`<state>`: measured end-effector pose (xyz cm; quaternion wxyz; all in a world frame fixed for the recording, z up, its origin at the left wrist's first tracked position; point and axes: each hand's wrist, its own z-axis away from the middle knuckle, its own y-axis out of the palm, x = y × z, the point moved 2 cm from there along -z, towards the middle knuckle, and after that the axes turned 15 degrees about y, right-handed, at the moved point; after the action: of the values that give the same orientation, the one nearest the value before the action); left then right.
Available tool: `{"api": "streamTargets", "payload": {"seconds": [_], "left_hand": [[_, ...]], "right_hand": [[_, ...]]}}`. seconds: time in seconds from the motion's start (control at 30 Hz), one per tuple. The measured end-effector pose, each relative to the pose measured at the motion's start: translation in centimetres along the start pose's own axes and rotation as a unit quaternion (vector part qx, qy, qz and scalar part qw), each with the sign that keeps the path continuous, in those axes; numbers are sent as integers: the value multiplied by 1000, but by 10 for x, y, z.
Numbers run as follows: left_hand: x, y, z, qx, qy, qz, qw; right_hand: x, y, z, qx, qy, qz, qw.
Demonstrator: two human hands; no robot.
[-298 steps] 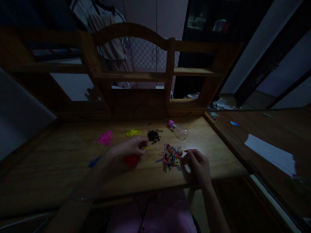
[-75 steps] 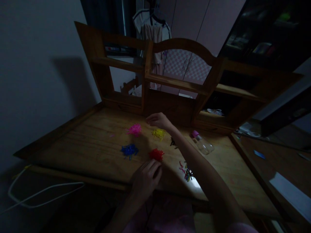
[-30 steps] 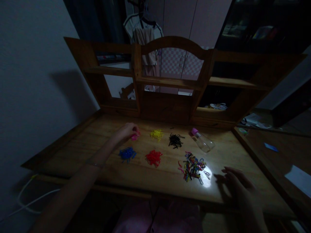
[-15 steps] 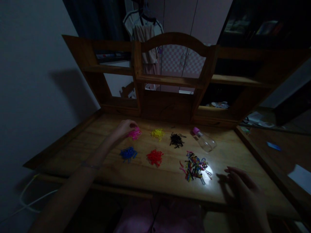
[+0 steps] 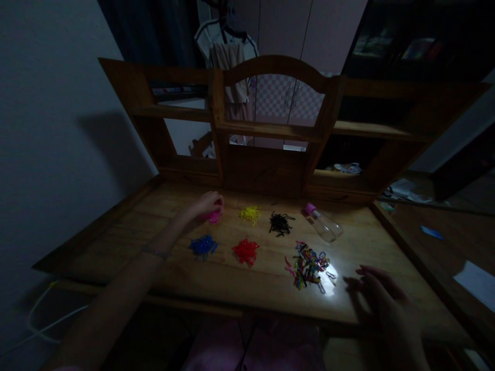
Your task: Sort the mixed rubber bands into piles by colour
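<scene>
Pink pile (image 5: 212, 218), beneath left fingers (image 5: 220, 202), partly covered

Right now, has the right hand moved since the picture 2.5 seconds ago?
Yes. The right hand showed just beyond the yellow pile; now it's right of the mixed pile, nearer the body.

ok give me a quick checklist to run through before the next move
1. Left hand at the pile of small bright-pink pieces: ok, partly covering it.
2. Anything held in the left hand: cannot tell, too dark and small.
3. Right hand apart from the loose multicoloured pile: ok, beside it.
4. Small-piece yellow pile, black pile, blue pile and red pile separate: ok, gaps visible.
5. Clear bottle with pink top upright: not ok, lying on its side.
</scene>
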<state>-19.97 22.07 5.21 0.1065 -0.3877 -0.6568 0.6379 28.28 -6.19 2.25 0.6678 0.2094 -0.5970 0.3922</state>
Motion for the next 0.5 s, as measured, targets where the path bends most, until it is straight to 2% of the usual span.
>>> {"api": "streamTargets", "payload": {"seconds": [0.33, 0.5], "left_hand": [[-8, -25, 12, -46, -11, 76, 996], [-8, -30, 15, -51, -11, 98, 994]], "right_hand": [[-2, -2, -4, -5, -3, 27, 1000], [-2, -3, -3, -8, -1, 46, 999]]}}
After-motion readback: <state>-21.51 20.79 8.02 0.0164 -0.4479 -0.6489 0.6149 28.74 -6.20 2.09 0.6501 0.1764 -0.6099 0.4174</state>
